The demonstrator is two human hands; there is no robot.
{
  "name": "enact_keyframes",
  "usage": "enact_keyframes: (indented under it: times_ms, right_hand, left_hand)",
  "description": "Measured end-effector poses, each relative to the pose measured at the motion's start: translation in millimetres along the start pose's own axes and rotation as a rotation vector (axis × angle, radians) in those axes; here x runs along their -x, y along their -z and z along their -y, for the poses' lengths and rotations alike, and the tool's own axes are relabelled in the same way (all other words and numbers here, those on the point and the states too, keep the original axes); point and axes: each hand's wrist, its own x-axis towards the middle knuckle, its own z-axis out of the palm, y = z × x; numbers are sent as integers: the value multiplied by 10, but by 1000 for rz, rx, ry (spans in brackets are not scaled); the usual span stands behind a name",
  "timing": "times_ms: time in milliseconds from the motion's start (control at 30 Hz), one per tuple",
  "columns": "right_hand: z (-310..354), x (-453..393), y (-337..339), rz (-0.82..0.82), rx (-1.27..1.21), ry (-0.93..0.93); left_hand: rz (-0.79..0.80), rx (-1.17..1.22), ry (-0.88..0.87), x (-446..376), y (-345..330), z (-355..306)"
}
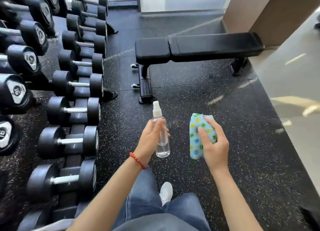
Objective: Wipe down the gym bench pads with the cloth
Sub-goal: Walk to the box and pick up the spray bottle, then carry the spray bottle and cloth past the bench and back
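Note:
A black gym bench stands ahead on the speckled floor, with a short seat pad [152,48] on the left and a long back pad [214,43] on the right. My left hand [150,139] grips a clear spray bottle [161,135] with a white nozzle, held upright. My right hand [213,144] holds a folded light-blue cloth [196,135] with coloured dots. Both hands are well short of the bench, over the floor.
A rack of black dumbbells [69,85] runs along the left side. The bench's base foot with small wheels [145,90] juts toward me. A beige wall and pillar [259,14] stand behind and to the right of the bench. My white shoe [166,192] is below.

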Motion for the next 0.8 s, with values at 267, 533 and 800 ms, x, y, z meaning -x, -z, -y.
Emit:
enact_keyframes:
  times_ms: [267, 533, 800]
  right_hand:
    - [-35, -1111, -510, 52, -8, -38]
    - [270, -2462, -1134, 44, -7, -40]
    - [386, -3409, -1473, 84, -16, -69]
  left_hand:
    - [127, -42, -24, -1164, -28, -345]
    - [123, -31, -136, -2486, 139, -1064]
    - [106, -13, -72, -3432, 158, -1420]
